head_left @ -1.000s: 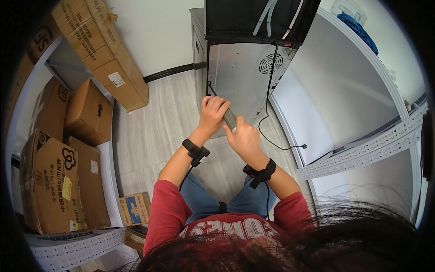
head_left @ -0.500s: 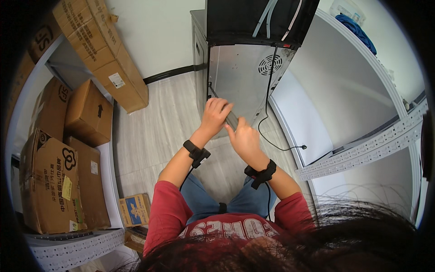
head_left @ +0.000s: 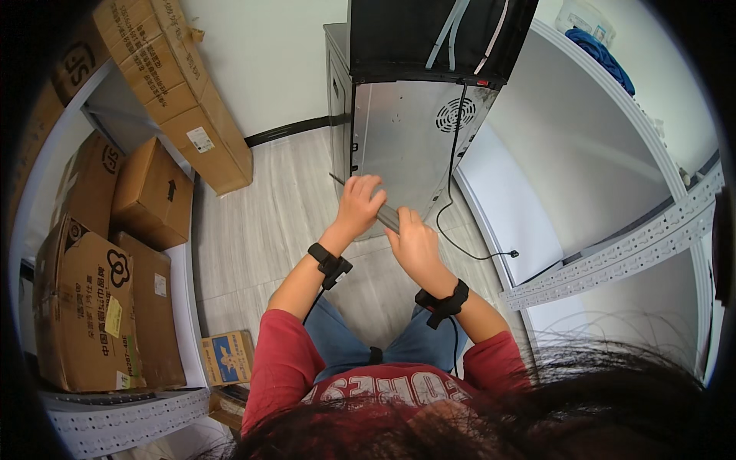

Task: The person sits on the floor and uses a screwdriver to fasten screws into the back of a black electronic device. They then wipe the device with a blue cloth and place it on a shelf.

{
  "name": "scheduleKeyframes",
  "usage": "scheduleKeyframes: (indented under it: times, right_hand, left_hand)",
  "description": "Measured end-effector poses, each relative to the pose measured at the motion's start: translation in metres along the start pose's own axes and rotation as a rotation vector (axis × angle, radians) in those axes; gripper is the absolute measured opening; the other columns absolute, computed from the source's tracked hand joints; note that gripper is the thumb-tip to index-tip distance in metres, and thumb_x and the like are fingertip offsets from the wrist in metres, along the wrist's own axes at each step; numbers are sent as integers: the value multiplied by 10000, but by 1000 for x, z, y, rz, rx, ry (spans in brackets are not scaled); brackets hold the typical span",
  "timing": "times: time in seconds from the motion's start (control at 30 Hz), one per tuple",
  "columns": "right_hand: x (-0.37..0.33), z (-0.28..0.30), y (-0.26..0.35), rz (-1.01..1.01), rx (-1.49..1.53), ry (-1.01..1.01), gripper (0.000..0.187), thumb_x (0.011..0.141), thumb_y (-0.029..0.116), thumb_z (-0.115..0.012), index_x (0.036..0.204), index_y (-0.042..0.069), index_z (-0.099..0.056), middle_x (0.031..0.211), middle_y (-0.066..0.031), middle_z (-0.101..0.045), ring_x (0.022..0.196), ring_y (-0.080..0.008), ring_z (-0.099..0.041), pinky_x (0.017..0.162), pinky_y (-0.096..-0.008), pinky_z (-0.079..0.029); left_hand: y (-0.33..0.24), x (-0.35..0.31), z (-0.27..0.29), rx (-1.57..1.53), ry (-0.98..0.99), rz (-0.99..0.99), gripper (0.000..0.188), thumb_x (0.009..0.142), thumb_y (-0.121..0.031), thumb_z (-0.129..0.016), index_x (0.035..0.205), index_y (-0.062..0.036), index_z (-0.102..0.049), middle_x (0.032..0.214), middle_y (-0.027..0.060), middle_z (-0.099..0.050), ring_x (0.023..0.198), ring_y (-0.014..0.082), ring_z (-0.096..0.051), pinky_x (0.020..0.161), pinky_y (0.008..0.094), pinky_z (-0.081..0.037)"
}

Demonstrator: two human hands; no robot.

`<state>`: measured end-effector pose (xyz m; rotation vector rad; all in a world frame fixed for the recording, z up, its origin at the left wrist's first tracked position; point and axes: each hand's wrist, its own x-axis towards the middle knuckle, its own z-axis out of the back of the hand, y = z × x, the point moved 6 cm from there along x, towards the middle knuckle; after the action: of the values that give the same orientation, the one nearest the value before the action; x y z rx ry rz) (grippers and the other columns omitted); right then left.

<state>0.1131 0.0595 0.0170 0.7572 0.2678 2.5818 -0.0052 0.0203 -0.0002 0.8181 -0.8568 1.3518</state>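
Observation:
Both my hands hold a slim screwdriver (head_left: 389,218) with a grey handle. My left hand (head_left: 359,204) is closed round its front part, and the thin dark shaft sticks out past the fingers to the upper left. Around the handle's rear end, my right hand (head_left: 415,241) is closed as well. Just beyond my hands stands a tall appliance with a grey metal back panel (head_left: 399,138) and a round vent (head_left: 456,114). The screwdriver's tip appears apart from the panel's left edge.
A black power cord (head_left: 452,184) hangs down the panel and trails right, its plug (head_left: 514,254) near the white shelving (head_left: 606,264). Pale tubes (head_left: 447,34) run inside the appliance's black upper part. Cardboard boxes (head_left: 92,314) fill the left shelf; a tall carton (head_left: 203,138) leans by the wall.
The screwdriver's tip has come away from the panel's left edge, moving down and left. My hands have dropped slightly toward me, both still gripping it.

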Motion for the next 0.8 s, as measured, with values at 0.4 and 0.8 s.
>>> scheduleKeyframes:
  times: [0.4,0.8]
  right_hand:
    - [-4,-1,-37,-32,66,77,371,712,53,-694,1002,-9,-471,861,-205,-589,743,-382,-619,617,-436,-504]
    - [-4,69,-107,-274,221,50,303,765,56,-628,1012,4,-460,915,-222,-572,808,-421,-584,667,-491,-468]
  left_hand:
    - [-28,8,-17,139,-7,-76,333,728,-64,-577,1051,-126,-628,1171,80,-554,1122,230,-498,978,435,-316]
    - [-83,99,-66,-200,81,53,459,753,-31,-578,1208,-85,-571,1298,170,-464,1190,330,-457,1020,521,-341]
